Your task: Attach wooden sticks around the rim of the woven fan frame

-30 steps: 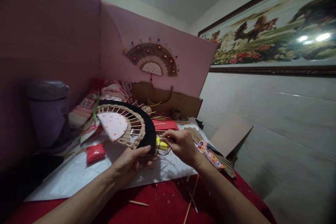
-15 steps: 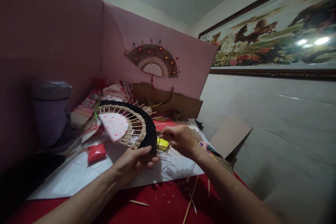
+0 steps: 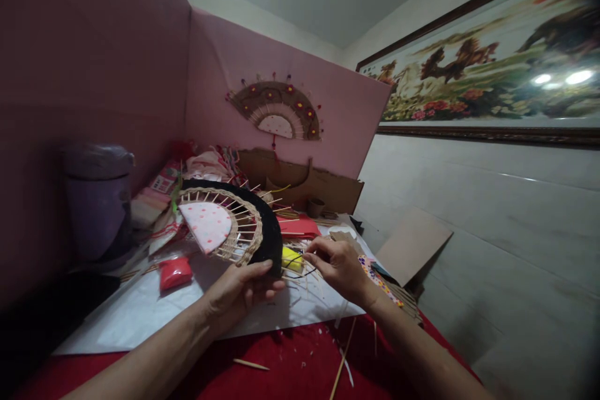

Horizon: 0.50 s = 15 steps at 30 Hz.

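Observation:
My left hand [image 3: 250, 287] grips the lower right end of a handmade fan [image 3: 272, 225], thumb on top and fingers beneath. The fan has a black outer band, thin wooden sticks poking past its edge, a woven cord ring and a white half-round centre with red dots [image 3: 209, 225]. To its right, my right hand [image 3: 335, 265] pinches a thin black cord [image 3: 304, 274] between thumb and forefinger. The cord loops toward the fan's edge; where its other end lies I cannot make out. Behind the cord is a yellow packet [image 3: 291, 258].
A red packet [image 3: 175, 274] lies on the white sheet [image 3: 126, 319] at left, near a purple bin [image 3: 99, 200]. Loose sticks [image 3: 344, 356] lie on the red cloth [image 3: 290, 381]. A finished fan [image 3: 281, 103] hangs on the pink panel, above brown cardboard [image 3: 328, 190].
My right hand has moved right and slightly down, away from the fan's edge, drawing the black cord out into a loop. My left hand keeps its hold on the fan.

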Tool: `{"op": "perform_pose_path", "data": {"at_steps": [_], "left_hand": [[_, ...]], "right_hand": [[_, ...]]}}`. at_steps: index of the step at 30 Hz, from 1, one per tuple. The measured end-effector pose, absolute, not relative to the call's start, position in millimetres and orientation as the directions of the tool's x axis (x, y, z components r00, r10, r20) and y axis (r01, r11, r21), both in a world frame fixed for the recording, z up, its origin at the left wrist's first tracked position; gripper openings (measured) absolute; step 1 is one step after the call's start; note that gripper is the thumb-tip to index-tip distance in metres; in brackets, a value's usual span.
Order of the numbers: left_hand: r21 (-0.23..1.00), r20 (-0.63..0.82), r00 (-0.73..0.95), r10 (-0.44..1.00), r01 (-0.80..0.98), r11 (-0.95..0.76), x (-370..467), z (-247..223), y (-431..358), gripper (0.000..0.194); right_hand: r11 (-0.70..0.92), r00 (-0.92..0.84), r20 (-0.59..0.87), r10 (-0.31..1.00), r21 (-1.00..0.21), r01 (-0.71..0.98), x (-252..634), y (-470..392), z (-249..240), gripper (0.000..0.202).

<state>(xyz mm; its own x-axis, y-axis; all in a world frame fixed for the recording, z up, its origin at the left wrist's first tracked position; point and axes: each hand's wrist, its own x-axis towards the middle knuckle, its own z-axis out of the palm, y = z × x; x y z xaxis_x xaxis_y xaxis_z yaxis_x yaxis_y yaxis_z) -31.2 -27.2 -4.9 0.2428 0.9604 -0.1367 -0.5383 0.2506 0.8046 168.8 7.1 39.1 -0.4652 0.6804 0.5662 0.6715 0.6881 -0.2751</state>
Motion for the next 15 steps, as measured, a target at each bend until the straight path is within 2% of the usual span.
{"op": "perform_pose_path", "data": {"at_steps": [3, 6, 11, 15], "left_hand": [[0.795, -0.128, 0.257, 0.958, -0.551, 0.254, -32.1, -4.6, -27.2, 0.018], [0.794, -0.102, 0.278, 0.955, -0.555, 0.246, -32.9, -4.9, -26.7, 0.022], [0.788, -0.085, 0.302, 0.949, -0.562, 0.250, -33.2, -5.7, -25.9, 0.022], [0.777, -0.082, 0.319, 0.944, -0.573, 0.261, -33.0, -5.0, -26.6, 0.020]], "right_hand": [[0.697, -0.472, 0.537, 0.700, -0.366, 0.617, 170.1, 6.5, 30.3, 0.016], [0.627, -0.433, 0.454, 0.779, -0.570, 0.530, 165.5, 11.9, 15.8, 0.020], [0.336, -0.353, 0.222, 0.909, -0.892, 0.303, 145.0, 24.4, -3.4, 0.027], [0.092, -0.342, 0.037, 0.939, -0.985, 0.147, 129.0, 23.4, -2.2, 0.035]]}}
